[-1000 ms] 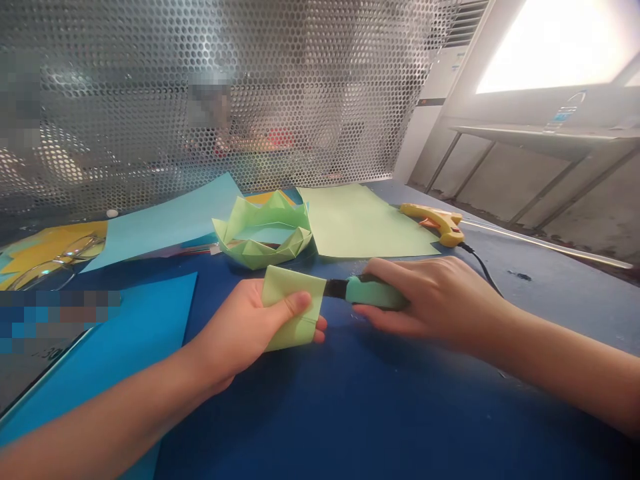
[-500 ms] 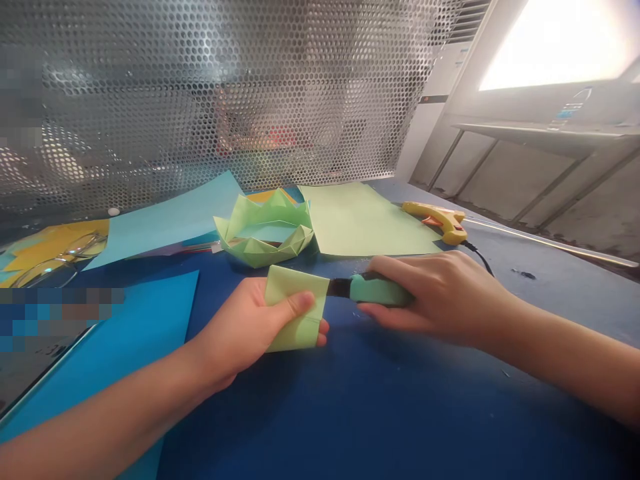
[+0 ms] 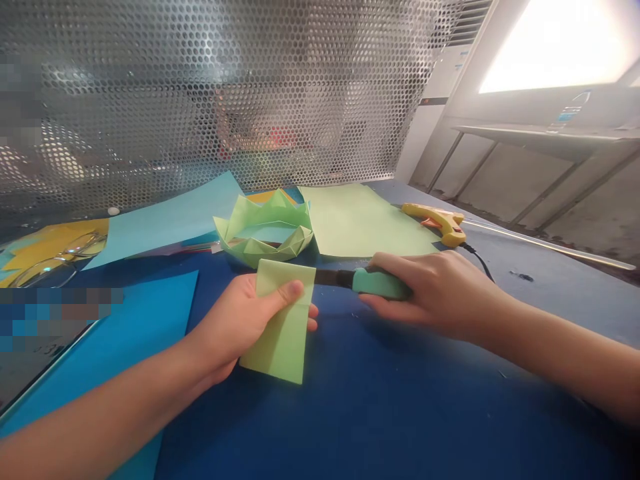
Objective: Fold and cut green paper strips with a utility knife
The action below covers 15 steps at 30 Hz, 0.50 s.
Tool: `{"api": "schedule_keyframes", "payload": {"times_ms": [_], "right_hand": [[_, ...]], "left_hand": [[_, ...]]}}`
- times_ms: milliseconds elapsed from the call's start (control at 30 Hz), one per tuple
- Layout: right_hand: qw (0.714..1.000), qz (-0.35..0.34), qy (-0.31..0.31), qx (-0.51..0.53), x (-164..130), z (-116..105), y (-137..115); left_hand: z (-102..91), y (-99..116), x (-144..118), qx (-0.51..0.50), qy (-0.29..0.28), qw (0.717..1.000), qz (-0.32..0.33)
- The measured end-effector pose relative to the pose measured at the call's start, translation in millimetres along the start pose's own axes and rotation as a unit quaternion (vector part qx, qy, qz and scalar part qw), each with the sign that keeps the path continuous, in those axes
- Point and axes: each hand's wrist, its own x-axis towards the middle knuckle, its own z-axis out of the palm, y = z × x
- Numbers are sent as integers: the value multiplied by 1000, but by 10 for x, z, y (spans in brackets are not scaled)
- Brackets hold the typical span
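A folded piece of light green paper [image 3: 277, 333] is held in my left hand [image 3: 250, 307], with the thumb pressed on its front and fingertips showing behind its right edge. My right hand [image 3: 435, 293] grips the teal handle of a utility knife [image 3: 383, 283]. The dark blade points left and meets the paper's right edge near its top fold; how far it goes in is hidden. Just behind the paper stands a pointed ring of folded green paper [image 3: 295, 248].
A large light green sheet [image 3: 365, 223] lies behind, beside a yellow hot glue gun [image 3: 450, 227] with a black cord. To the left are a pale blue sheet [image 3: 175, 217], a bright blue sheet [image 3: 167, 313] and eyeglasses [image 3: 63, 257]. A perforated metal screen [image 3: 250, 87] backs the table.
The green paper has moved slightly left and now hangs longer below my left thumb. More of the knife's blade shows outside the paper's edge.
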Motion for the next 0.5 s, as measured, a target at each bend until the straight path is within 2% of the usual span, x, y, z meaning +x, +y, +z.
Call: {"api": "schedule_keyframes", "payload": {"times_ms": [200, 500], "right_hand": [[1000, 9, -11, -1, -5, 1, -26], [1000, -15, -6, -23, 19, -26, 46]], "left_hand": [[-18, 11, -12, 15, 9, 1000, -7], [8, 17, 5, 21, 6, 1000, -2]]}}
